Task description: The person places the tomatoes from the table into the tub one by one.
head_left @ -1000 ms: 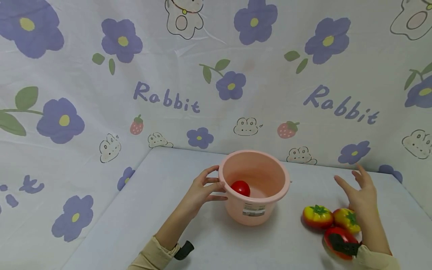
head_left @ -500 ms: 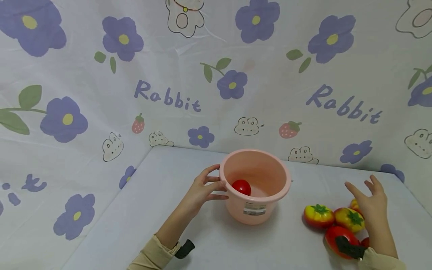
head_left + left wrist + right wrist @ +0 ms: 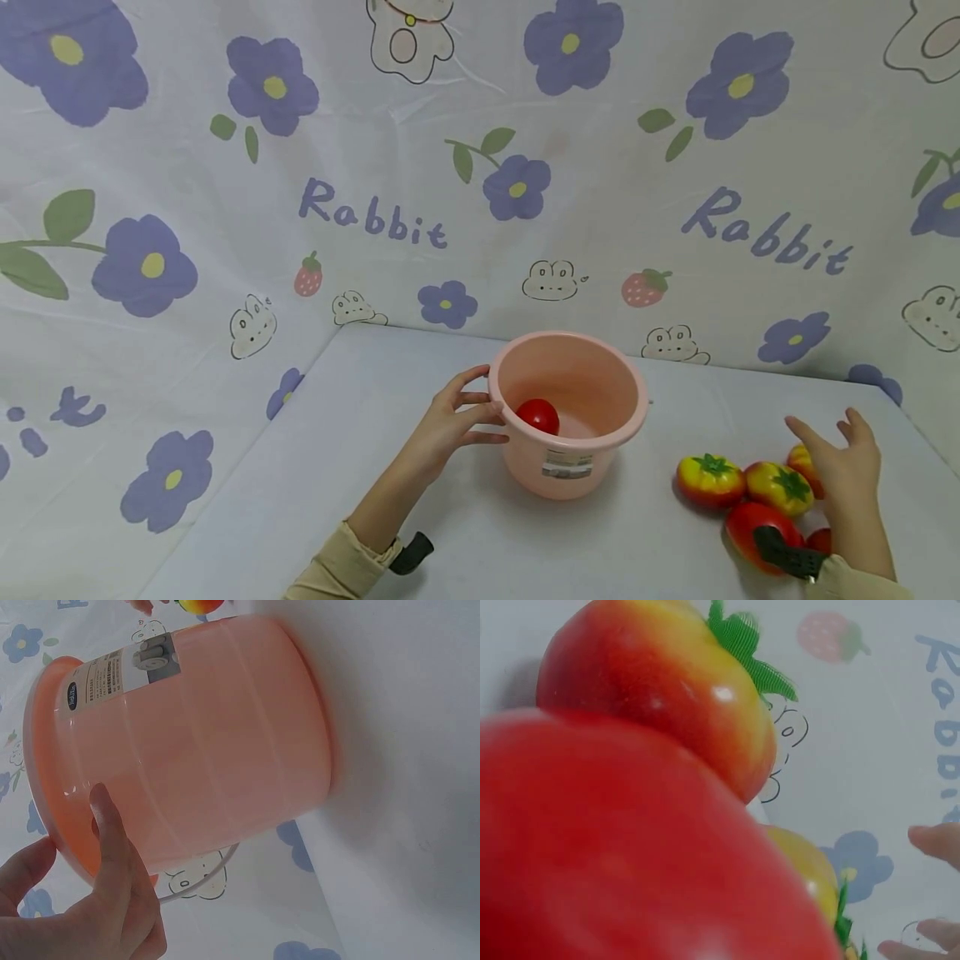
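Observation:
A pink plastic bucket [image 3: 567,392] stands upright in the middle of the table. My left hand [image 3: 450,421] holds it by the left side of the rim; in the left wrist view a thumb rests at the rim edge and fingers [image 3: 112,840] lie against the wall. Inside lies a smooth red round fruit [image 3: 538,417]. My right hand [image 3: 851,467], holding nothing, hovers with spread fingers over a group of fruits at the right. These include red-and-yellow tomato-like fruits with green leafy tops [image 3: 710,481] and a larger red one [image 3: 761,533], partly hidden by the wrist camera's strap.
A small red fruit [image 3: 819,541] shows beside the right wrist. The bucket's thin handle [image 3: 202,881] hangs on its far side. Behind the white table [image 3: 390,375] rises a cloth [image 3: 360,150] printed with flowers and rabbits.
My right hand has moved right and toward me, uncovering more of the fruits beneath it. The left hand keeps its hold on the bucket, which stays in place.

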`<state>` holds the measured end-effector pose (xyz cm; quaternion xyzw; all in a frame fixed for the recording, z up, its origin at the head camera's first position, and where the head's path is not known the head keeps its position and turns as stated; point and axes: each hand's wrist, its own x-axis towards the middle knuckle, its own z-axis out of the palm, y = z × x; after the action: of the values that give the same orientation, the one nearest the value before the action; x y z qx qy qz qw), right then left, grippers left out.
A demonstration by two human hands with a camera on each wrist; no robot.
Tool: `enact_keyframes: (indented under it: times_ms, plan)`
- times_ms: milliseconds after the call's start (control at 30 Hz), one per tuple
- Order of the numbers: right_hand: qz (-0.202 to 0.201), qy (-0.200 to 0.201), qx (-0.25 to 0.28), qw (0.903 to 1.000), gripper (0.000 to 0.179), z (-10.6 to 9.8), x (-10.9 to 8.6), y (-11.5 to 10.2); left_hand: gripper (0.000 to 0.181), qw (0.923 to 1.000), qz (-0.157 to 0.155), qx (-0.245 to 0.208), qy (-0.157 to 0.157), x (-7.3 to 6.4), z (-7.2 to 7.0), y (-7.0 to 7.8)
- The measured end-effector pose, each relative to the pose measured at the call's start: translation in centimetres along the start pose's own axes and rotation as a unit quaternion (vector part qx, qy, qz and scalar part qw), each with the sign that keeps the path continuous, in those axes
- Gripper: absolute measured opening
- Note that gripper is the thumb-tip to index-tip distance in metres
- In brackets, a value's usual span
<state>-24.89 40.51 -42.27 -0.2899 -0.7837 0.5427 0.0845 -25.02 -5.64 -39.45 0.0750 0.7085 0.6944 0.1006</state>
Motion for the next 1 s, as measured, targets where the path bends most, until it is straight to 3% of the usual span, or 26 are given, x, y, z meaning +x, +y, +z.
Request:
enact_keyframes:
  times_ms: [300,500,1000]
  plan:
    - [0.019,-0.005,-0.053,0.9984,0.092,-0.1,0.6,1.9,0.065,1.0,0.0,-0.002,0.0,-0.1,0.0,0.0]
    - [0.023,0.018,-0.078,0.9965,0.089,0.0,0.5,2.8,0.066,1.0,-0.006,-0.002,0.001,-0.1,0.0,-0.1]
    - [0.049,0.031,-0.008,0.9983,0.084,0.0,0.7,2.9,0.065,1.0,-0.001,0.001,0.001,-0.2,0.0,0.1]
